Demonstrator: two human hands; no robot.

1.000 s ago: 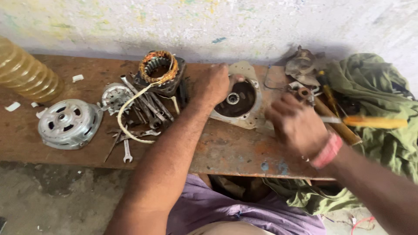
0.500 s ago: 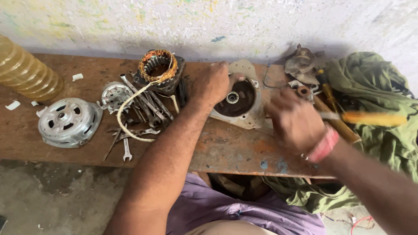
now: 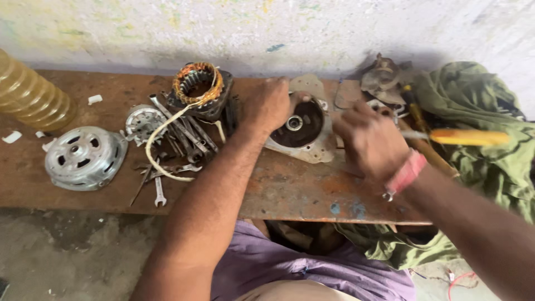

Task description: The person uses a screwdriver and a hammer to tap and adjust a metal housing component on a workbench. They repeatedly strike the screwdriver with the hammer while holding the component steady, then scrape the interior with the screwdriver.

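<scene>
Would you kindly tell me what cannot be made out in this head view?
- Right hand: its fingertips face away, so any grasp is unclear.
- Round grey metal motor housing: left rim covered by the left hand.
- Ribbed amber plastic bottle: cut off by the left edge.
- Yellow-handled screwdriver: tip behind the right hand.

Spanners — stator — green cloth

We see bare bench strip along near edge passable; spanner pile, stator block left; screwdriver, green cloth crowd right.
</scene>
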